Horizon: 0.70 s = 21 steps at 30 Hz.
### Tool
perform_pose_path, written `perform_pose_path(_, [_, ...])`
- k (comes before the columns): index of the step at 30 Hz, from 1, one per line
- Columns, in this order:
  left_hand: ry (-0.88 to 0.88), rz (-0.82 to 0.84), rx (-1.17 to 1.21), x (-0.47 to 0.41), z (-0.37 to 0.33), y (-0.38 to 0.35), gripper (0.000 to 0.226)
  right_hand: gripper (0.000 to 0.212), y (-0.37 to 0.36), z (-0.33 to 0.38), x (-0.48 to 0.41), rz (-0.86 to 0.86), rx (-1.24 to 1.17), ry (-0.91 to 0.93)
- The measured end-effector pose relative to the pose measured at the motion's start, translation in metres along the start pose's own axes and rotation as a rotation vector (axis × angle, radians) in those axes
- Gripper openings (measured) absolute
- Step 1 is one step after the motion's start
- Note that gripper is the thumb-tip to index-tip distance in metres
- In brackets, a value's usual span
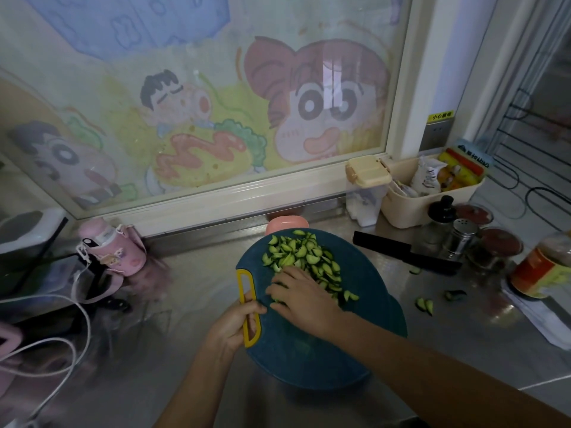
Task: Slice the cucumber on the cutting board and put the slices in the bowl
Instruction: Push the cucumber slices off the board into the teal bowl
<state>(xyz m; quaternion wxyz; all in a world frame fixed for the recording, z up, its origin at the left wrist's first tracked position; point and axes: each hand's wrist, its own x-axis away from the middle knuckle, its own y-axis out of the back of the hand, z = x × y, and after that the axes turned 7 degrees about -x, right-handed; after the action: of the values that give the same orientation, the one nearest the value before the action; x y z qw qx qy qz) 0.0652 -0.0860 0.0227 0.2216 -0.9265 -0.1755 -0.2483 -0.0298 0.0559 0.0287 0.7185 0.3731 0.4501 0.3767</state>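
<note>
Teal cutting board (324, 350) reaches over the pink bowl (287, 225) at its far edge, and the left hand (234, 322) curls its fingers round the yellow handle (248, 304). The right hand (304, 299) lies flat, fingers loosely spread, on the cucumber slices (296, 254) heaped at the board's far end.

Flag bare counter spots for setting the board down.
Bare counter between the pink bottle and the cutting board, and right of the board on the near side of the stray slices. Crowded: back right, with knife, jars and basket; cables far left.
</note>
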Motion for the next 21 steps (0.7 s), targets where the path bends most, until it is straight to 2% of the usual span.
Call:
perform_pose_path(2, [0.017, 0.002, -0.025, -0.002, 0.002, 0.002, 0.045, 0.029, -0.006, -0.001, 0.000, -0.056, 0.047, -0.011])
perform_pose_path(6, [0.035, 0.037, 0.001, -0.003, 0.005, 0.002, 0.034, 0.012, -0.017, -0.006, 0.011, -0.120, 0.094, -0.046])
perform_pose_path(11, [0.031, 0.070, 0.008, -0.004, 0.013, 0.005, 0.038, 0.023, -0.022, -0.012, 0.046, -0.157, 0.143, -0.132])
perform_pose_path(14, [0.046, 0.051, 0.023, -0.005, 0.016, 0.004, 0.040, 0.022, -0.025, -0.018, 0.066, -0.167, 0.138, -0.152])
perform_pose_path(17, [0.040, 0.045, 0.005, -0.006, 0.016, 0.006, 0.028, 0.023, -0.028, -0.023, 0.081, -0.166, 0.122, -0.154])
perform_pose_path(21, [0.080, 0.002, -0.025, -0.007, 0.022, 0.012, 0.028, 0.022, -0.033, -0.032, 0.098, -0.184, 0.098, -0.132])
